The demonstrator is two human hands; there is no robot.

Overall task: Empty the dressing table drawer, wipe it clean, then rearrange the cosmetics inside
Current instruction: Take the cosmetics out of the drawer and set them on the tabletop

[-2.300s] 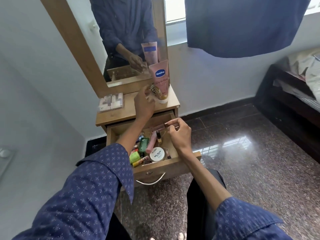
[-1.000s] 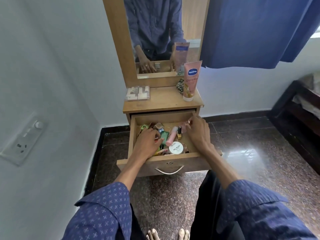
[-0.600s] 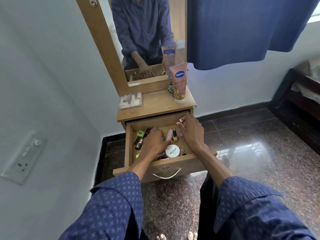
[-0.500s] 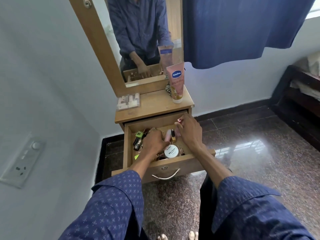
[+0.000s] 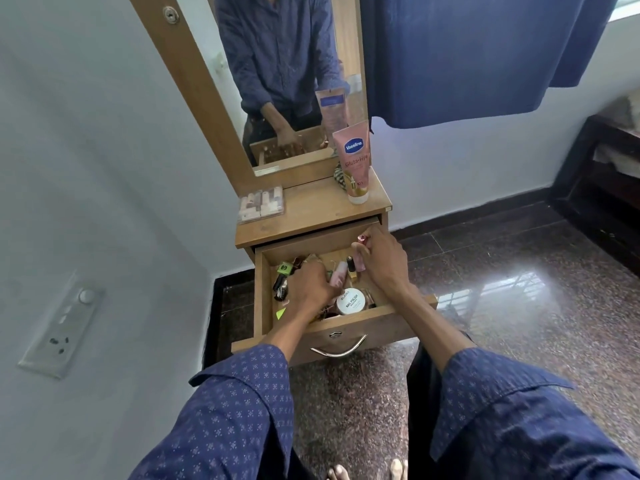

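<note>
One head-worn wide-angle view looks forward and steeply down from above, close over the open drawer [image 5: 329, 327]; the table [image 5: 311, 216] and mirror [image 5: 291, 81] lie just beyond; floor [image 5: 519, 306] spreads right, wall left, feet nearest; edges bend.

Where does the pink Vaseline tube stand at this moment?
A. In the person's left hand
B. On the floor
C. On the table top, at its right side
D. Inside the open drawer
C: the Vaseline tube stands upright on the table top, at its right side near the mirror, above the open drawer.
</note>
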